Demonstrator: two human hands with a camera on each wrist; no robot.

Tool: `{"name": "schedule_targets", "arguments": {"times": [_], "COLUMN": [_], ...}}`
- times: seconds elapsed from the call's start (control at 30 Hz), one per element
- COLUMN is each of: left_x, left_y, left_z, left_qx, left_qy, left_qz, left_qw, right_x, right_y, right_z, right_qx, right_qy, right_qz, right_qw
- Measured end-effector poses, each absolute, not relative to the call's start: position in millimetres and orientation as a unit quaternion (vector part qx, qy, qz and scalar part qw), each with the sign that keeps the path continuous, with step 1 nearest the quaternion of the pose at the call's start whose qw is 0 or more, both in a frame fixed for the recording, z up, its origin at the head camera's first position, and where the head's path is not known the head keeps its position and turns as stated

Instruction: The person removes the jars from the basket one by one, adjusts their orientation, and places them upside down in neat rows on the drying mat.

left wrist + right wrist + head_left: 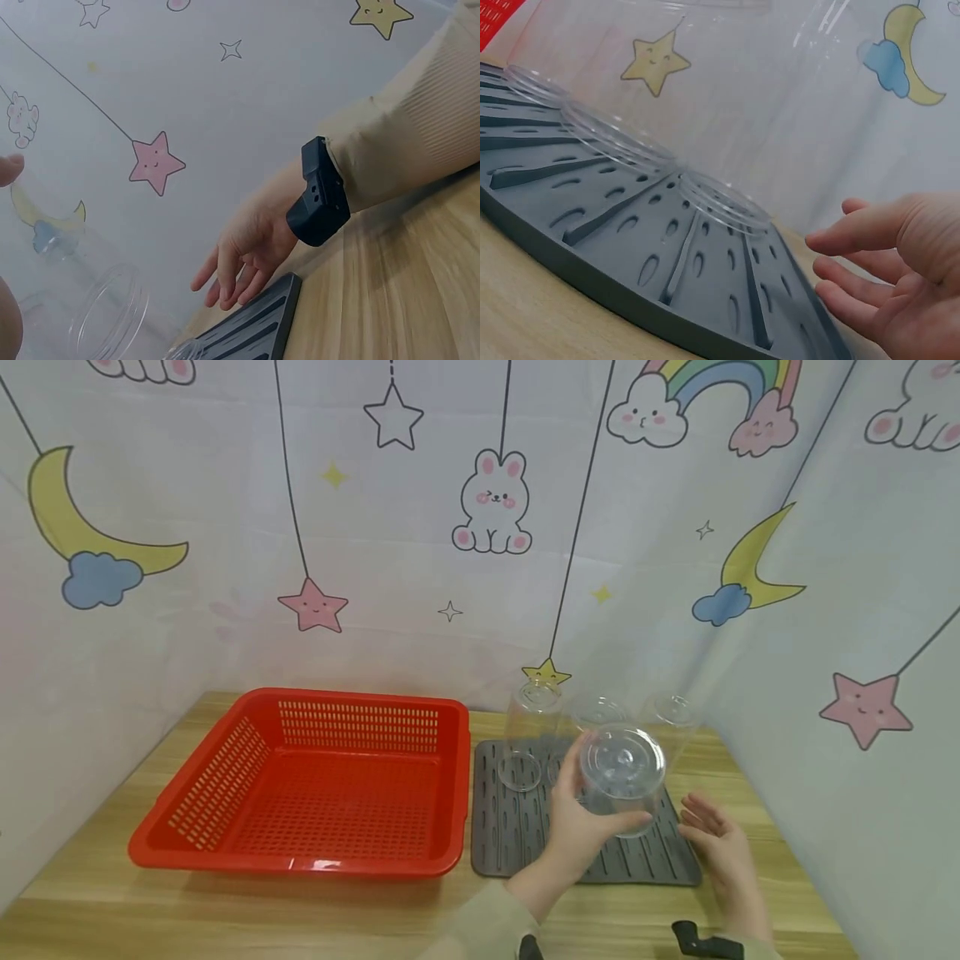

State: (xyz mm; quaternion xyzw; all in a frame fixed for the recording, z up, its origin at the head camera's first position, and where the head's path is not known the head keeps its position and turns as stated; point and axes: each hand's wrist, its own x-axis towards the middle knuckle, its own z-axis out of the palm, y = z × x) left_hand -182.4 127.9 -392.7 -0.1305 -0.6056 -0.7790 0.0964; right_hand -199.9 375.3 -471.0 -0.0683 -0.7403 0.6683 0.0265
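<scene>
My left hand [576,835] grips a clear cup [624,768], thumb on the near side and fingers around the far side, with the cup's round base facing up. It overlaps the grey drying mat [517,852] in the head view. Three more clear cups stand upside down toward the back of the mat: a left one [534,727], a middle one [600,708] partly hidden behind the held cup, and a right one [672,714]. Holding nothing, my right hand [716,839] hovers by the mat's right edge with its fingers loosely bent; the right wrist view shows its fingers [855,240] apart from the cups.
A red slotted plastic basket [300,862] sits left of the mat on the wooden table [247,918]. Behind and to the right hangs a white curtain [397,652] printed with stars, moons and rabbits, close to the table's edges.
</scene>
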Motion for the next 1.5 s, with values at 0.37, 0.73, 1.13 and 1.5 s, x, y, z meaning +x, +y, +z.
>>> {"name": "schedule_targets", "arguments": {"times": [0.37, 0.73, 1.13, 1.5], "left_x": [-188.3, -193.1, -203.3, -208.1], "left_y": [153.2, 172.0, 185.1, 189.9], "left_z": [-405.6, -416.8, -429.5, -430.2], "left_qx": [-0.120, -0.135, -0.137, -0.146], "left_qy": [-0.640, -0.656, -0.697, -0.723], "left_qz": [-0.756, -0.743, -0.703, -0.675], "left_qw": [0.061, 0.022, 0.014, -0.005], "right_x": [-201.2, -205.2, -205.1, -206.7], "right_y": [382.3, 381.0, 380.2, 381.8], "right_z": [-480.1, -482.3, -481.2, -481.3], "right_qx": [-0.094, -0.140, -0.126, -0.128], "right_qy": [-0.742, -0.764, -0.776, -0.783], "right_qz": [0.663, 0.629, 0.617, 0.607], "right_qw": [0.016, -0.025, -0.038, -0.050]}}
